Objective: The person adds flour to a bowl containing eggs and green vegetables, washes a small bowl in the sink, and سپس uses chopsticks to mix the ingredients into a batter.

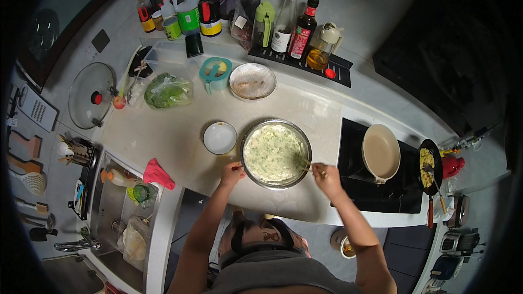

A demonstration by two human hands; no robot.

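Note:
A round steel bowl [249, 174] stands on the counter before me. Pale batter flecked with green [276, 153] fills much of it. My left hand [233, 174] grips the bowl's rim at the lower left. In my right hand [327, 177] is a pair of chopsticks [305, 167], with tips dipped into the batter at the bowl's right side. A small white bowl [220, 137] sits just left of the steel bowl.
To the right, a cream pan [381, 154] rests on the black cooktop [351, 194]; a dark skillet [425, 188] holds yellow food. Behind are a film-covered bowl [253, 81], a teal-lidded jug [215, 73] and bagged greens [168, 91]. The sink [110, 212] lies left, with a pink cloth [158, 173] on its edge.

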